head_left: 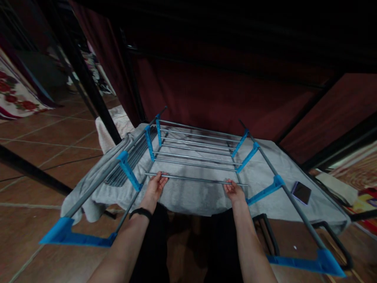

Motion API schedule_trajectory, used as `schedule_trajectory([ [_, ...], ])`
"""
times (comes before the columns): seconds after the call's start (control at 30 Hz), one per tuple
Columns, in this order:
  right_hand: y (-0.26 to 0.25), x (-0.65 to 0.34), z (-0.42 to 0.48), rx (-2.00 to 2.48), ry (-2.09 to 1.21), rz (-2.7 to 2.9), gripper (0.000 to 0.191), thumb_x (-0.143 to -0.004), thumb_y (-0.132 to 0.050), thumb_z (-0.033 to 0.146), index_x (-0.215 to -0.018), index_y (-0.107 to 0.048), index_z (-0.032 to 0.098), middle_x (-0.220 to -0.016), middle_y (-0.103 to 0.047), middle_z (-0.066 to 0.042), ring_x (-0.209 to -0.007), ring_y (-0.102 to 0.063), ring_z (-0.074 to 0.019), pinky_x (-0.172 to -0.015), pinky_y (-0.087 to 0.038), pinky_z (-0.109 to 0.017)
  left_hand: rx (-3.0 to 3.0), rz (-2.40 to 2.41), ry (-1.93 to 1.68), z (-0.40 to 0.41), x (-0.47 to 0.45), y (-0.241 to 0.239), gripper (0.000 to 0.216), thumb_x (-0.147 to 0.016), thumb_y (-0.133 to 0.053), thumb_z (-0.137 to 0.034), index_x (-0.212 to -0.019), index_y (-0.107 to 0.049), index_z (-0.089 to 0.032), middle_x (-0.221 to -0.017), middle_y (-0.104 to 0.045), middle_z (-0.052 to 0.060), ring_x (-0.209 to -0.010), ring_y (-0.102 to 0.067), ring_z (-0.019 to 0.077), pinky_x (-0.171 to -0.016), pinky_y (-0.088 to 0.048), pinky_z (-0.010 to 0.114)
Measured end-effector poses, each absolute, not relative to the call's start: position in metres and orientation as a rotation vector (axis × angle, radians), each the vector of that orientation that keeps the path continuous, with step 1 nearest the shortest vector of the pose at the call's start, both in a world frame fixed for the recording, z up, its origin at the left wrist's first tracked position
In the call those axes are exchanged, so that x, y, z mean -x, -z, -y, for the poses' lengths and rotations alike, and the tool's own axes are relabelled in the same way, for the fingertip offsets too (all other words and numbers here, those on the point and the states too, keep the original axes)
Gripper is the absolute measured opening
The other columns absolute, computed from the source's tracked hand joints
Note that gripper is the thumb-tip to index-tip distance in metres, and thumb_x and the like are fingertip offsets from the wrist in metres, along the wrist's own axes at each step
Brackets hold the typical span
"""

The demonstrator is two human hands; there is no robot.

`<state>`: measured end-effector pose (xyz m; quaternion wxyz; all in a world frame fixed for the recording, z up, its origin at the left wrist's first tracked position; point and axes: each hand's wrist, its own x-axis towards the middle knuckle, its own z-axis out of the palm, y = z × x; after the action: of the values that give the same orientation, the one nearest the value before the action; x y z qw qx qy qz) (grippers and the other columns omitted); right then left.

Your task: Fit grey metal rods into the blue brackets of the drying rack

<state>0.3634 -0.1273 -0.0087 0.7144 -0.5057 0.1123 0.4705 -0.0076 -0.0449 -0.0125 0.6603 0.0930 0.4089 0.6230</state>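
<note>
On the grey cloth (191,200) in front of the seated person, a rack (129,171) of grey poles and blue brackets lies with its two sides spread apart, its nearest brackets reaching out past the cloth's front edge. Between those sides, just in front of the person's knees, a thin grey rod (194,179) runs crosswise, held in both hands. The left hand (156,185) has its grip closed round the rod near one end, thumb and fingers pinching it; the right hand (235,192) pinches it likewise near the other. From where I stand, I can't quite tell whether the rod's tips touch the rack or only come close to it. Farther back, several crossbars (197,161) already span the two sides, joined at the far brackets. By the rack's left side, a row of loose rods (129,167) lies side by side on the cloth, while a dark phone (301,193) rests on it beyond the right side. A black band (140,212) circles the left wrist. Behind everything hangs a dark red curtain (220,94), and brown tiles (44,165) cover the floor at the left.
</note>
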Motion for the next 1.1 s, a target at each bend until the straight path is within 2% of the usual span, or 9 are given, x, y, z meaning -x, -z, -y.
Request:
schedule_trajectory([
  [0.17,0.013,-0.373,0.127,1.116,-1.001,-0.272,0.020,-0.092,-0.052,0.007,-0.078,-0.058,0.020,-0.065,-0.063,0.006,-0.057,-0.063,-0.0074,-0.065,-0.057,-0.021,-0.159,-0.863,-1.489,0.046,0.013,0.014,0.015,-0.092,-0.052,-0.006,-0.087,-0.063,-0.014,-0.083,-0.071,0.008,-0.080,-0.073,0.0162,-0.075,-0.062,0.029],
  [0.43,0.019,-0.381,0.130,1.136,-1.011,-0.256,0.018,-0.088,-0.052,0.005,-0.079,-0.058,0.020,-0.071,-0.065,0.004,-0.059,-0.065,-0.0077,-0.063,-0.058,-0.021,-0.122,-0.859,-1.549,0.047,0.013,0.015,0.017,-0.087,-0.057,0.000,-0.079,-0.061,-0.014,-0.083,-0.071,0.007,-0.088,-0.074,0.0165,-0.088,-0.061,0.033],
  [0.57,0.021,-0.379,0.130,1.124,-1.006,-0.233,0.019,-0.087,-0.053,0.004,-0.078,-0.059,0.019,-0.072,-0.067,0.003,-0.062,-0.067,-0.0083,-0.064,-0.059,-0.021,-0.105,-0.879,-1.555,0.047,0.013,0.013,0.018,-0.087,-0.061,-0.001,-0.077,-0.060,-0.015,-0.078,-0.070,0.006,-0.082,-0.073,0.0155,-0.085,-0.062,0.031],
  [0.77,0.015,-0.371,0.125,1.127,-1.009,-0.230,0.017,-0.088,-0.054,0.007,-0.079,-0.060,0.020,-0.071,-0.068,0.003,-0.064,-0.068,-0.0091,-0.067,-0.060,-0.022,-0.122,-0.924,-1.519,0.048,0.013,0.010,0.016,-0.090,-0.063,-0.006,-0.077,-0.059,-0.016,-0.074,-0.070,0.004,-0.066,-0.070,0.0116,-0.072,-0.061,0.025],
  [0.9,0.009,-0.363,0.125,1.132,-1.008,-0.208,0.016,-0.087,-0.057,0.006,-0.079,-0.059,0.021,-0.069,-0.068,0.003,-0.062,-0.067,-0.0089,-0.067,-0.059,-0.021,-0.146,-0.938,-1.484,0.047,0.013,0.007,0.016,-0.093,-0.059,-0.008,-0.079,-0.059,-0.015,-0.078,-0.072,0.005,-0.070,-0.071,0.0120,-0.068,-0.060,0.022],
  [1.1,0.008,-0.355,0.126,1.049,-0.994,-0.166,0.020,-0.086,-0.055,0.002,-0.082,-0.059,0.021,-0.071,-0.070,0.002,-0.066,-0.069,-0.0094,-0.068,-0.059,-0.021,-0.215,-0.997,-1.484,0.039,0.017,0.012,0.022,-0.094,-0.052,-0.005,-0.076,-0.057,-0.015,-0.081,-0.071,0.004,-0.078,-0.073,0.0142,-0.071,-0.062,0.025],
])
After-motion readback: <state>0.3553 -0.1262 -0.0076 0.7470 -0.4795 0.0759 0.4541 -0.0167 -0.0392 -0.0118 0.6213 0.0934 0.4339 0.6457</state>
